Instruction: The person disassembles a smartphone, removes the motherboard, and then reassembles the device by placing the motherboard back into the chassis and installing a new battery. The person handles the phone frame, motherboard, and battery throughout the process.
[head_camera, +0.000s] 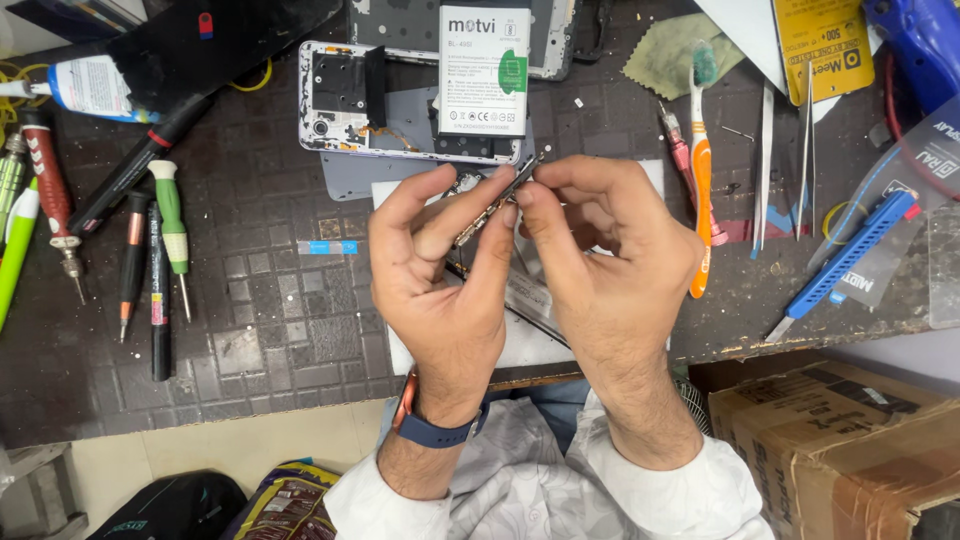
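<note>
Your left hand (440, 270) and right hand (610, 260) both grip a thin circuit strip (497, 202), opened phone (400, 105) at twelve o'clock.

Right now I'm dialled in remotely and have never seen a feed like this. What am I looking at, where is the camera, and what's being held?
There is no machine here: a person works with two bare hands. The single picture comes from a camera on their head, looking down at a dark workbench.

The left hand, with a blue wristband, and the right hand meet in the middle and together pinch a thin, narrow metal part between their fingertips.

Just beyond them lies an opened phone, back cover off, with a white battery on it. To the left lie several screwdrivers and a glue tube. To the right are an orange toothbrush, tweezers and a blue tool. A cardboard box sits lower right.
</note>
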